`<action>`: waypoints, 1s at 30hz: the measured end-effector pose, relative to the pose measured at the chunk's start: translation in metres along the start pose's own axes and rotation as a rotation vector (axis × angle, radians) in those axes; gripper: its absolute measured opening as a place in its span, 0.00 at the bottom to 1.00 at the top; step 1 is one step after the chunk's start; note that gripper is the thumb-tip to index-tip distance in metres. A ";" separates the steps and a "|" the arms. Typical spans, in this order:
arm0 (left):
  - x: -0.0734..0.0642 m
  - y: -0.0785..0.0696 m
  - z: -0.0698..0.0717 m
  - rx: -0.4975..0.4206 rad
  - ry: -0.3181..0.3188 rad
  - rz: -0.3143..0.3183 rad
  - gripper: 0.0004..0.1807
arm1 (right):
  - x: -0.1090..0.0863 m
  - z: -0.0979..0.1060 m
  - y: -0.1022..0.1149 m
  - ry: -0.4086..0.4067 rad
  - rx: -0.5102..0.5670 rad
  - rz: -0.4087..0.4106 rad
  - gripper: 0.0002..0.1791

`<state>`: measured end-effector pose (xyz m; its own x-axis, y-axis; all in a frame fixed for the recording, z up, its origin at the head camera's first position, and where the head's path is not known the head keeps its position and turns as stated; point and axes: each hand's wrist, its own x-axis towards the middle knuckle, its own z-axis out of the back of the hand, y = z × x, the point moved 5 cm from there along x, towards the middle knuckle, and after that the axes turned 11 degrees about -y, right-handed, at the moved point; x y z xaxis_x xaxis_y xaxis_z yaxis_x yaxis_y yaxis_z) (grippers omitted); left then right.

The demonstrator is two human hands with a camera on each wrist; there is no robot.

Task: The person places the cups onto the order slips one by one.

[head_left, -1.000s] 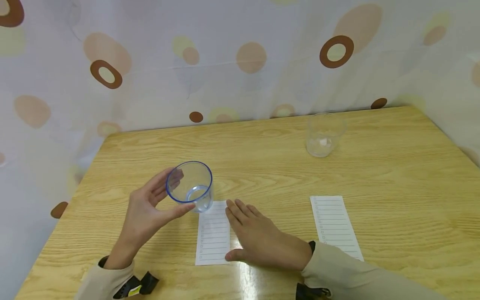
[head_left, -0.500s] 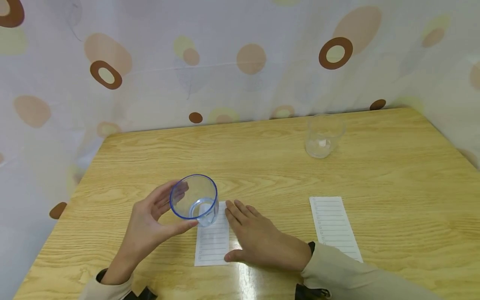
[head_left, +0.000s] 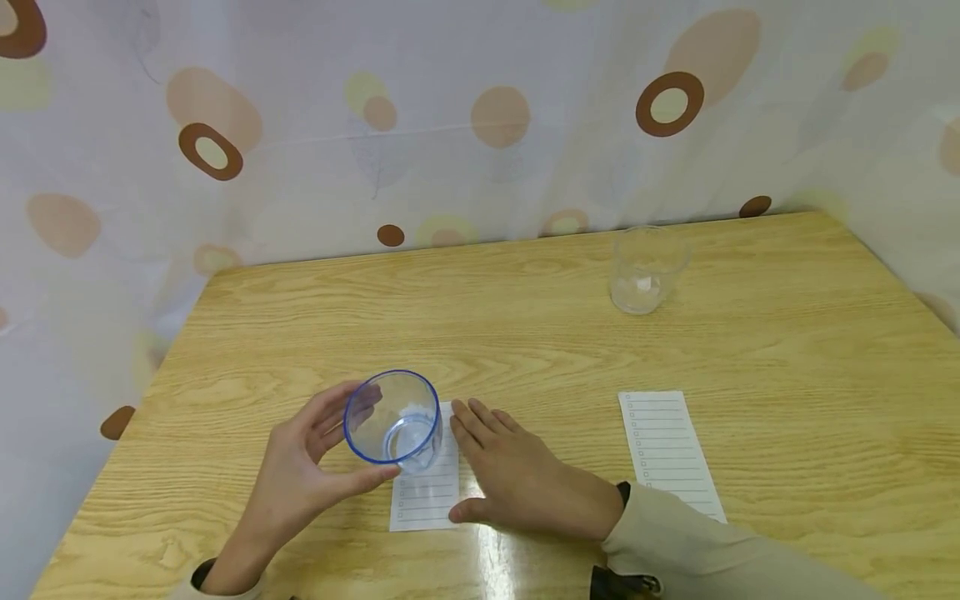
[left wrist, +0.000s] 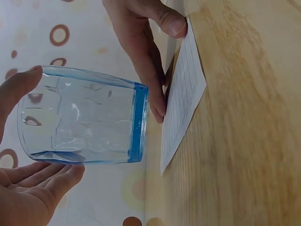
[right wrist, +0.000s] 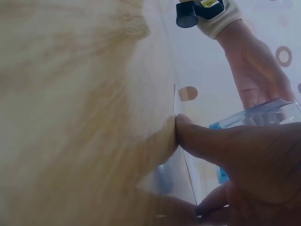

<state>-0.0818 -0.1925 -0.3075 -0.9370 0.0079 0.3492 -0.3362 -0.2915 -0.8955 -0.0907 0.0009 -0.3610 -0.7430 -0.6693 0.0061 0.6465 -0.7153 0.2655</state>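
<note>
My left hand [head_left: 292, 471] grips a clear plastic cup [left wrist: 94, 120] with a blue rim, thumb on one side and fingers on the other. The cup is upright, and in the left wrist view its blue base hangs a short way above a lined checklist sheet [head_left: 427, 507]. From the head view it covers the sheet's upper part. My right hand [head_left: 525, 479] lies with extended fingers along the sheet's right edge, the fingertips near its top corner and the thumb [right wrist: 188, 132] at its lower edge region.
A clear glass cup [head_left: 637, 287] stands toward the back right of the wooden table [head_left: 510, 308]. Another checklist sheet [head_left: 671, 442] lies to the right, its lower part behind my right sleeve [head_left: 697, 533]. A patterned curtain [head_left: 435, 175] hangs behind the table.
My left hand has brought the blue-rimmed cup down and slightly right, nearer the body and over the sheet. The right hand has stayed at the sheet's edge.
</note>
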 end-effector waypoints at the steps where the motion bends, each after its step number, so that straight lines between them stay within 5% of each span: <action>1: -0.001 0.000 0.000 -0.008 0.002 -0.003 0.44 | 0.000 0.000 0.000 -0.001 -0.002 -0.001 0.54; 30: -0.014 0.017 -0.011 -0.053 0.047 0.025 0.43 | 0.000 0.001 0.000 0.005 -0.010 -0.007 0.54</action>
<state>-0.0756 -0.1868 -0.3306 -0.9480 0.0464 0.3147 -0.3164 -0.2409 -0.9175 -0.0909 0.0008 -0.3603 -0.7464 -0.6656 -0.0005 0.6433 -0.7215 0.2561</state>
